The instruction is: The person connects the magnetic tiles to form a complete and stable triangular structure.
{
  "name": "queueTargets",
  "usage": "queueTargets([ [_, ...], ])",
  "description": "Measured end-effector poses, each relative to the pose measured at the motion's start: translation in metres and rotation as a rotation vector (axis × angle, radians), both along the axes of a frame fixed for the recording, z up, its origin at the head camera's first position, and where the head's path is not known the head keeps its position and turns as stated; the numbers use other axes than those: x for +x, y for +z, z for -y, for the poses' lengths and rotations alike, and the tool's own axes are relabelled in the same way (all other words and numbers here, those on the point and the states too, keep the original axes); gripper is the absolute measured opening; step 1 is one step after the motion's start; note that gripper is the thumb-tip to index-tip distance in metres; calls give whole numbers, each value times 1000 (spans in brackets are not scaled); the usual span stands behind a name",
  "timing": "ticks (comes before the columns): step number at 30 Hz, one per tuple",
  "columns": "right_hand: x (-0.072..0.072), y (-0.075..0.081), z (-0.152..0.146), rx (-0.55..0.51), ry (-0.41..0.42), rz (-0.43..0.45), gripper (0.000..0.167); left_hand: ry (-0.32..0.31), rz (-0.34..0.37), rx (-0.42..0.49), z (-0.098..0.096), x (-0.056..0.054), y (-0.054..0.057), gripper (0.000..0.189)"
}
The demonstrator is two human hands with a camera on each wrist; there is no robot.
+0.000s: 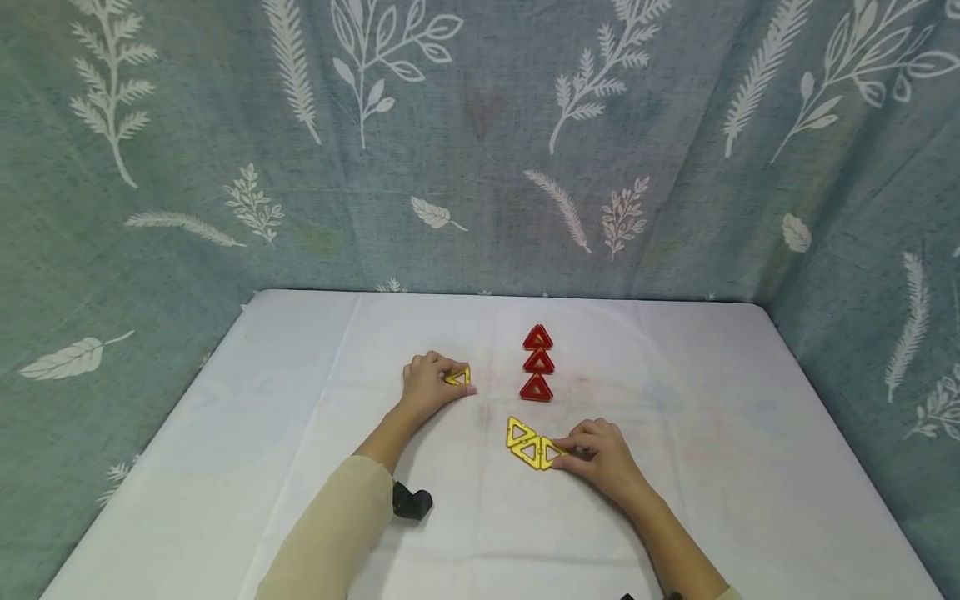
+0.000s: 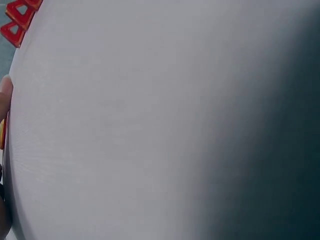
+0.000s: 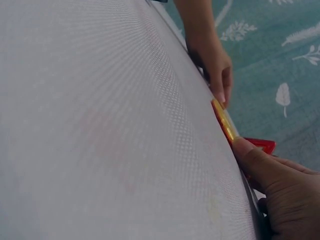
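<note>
In the head view, my left hand [image 1: 430, 385] is left of centre and pinches a single yellow triangle tile [image 1: 468, 377] between thumb and fingers. My right hand [image 1: 604, 454], nearer the front, pinches the right end of a joined row of three yellow triangle tiles [image 1: 534, 463] lying on the table. The row points toward the upper left. In the right wrist view, the thumb of the right hand [image 3: 285, 192] presses on a yellow tile edge [image 3: 225, 121]. The left wrist view catches only fingertips [image 2: 5, 95] at its left edge.
Behind the yellow row, red triangle tiles [image 1: 536, 397] stand in a column of three spots, some seemingly stacked. A white cloth [image 1: 300, 500] covers the table. A patterned curtain [image 1: 480, 208] encloses the back and sides. A black device [image 1: 412, 502] is at the left wrist.
</note>
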State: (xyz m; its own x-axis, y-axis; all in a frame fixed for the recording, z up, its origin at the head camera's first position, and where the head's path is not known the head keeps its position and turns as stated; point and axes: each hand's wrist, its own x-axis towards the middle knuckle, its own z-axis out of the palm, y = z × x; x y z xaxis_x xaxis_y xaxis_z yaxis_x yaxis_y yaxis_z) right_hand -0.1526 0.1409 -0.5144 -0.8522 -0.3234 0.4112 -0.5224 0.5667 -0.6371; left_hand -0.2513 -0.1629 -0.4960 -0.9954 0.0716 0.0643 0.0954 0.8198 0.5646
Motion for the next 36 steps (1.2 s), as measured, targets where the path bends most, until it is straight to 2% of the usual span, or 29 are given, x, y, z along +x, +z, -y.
queueTargets([
  [5,-1,1,-2,4,-19,18,27,-47,-12,-7,-2,8,2,49],
  [9,0,1,-4,-14,-25,31,26,-79,-29,-26,-3,16,0,51],
  [13,2,0,-3,-27,-12,24,26,-81,-34,-22,-3,26,-2,51],
  [20,1,0,-4,-7,-12,-14,27,-106,-84,0,-7,42,-1,49],
  [26,0,-2,-3,-6,-2,-34,28,-98,-101,-2,-9,54,-5,49],
  [36,1,-1,1,7,-2,-50,28,-113,-182,49,-21,83,-8,48],
])
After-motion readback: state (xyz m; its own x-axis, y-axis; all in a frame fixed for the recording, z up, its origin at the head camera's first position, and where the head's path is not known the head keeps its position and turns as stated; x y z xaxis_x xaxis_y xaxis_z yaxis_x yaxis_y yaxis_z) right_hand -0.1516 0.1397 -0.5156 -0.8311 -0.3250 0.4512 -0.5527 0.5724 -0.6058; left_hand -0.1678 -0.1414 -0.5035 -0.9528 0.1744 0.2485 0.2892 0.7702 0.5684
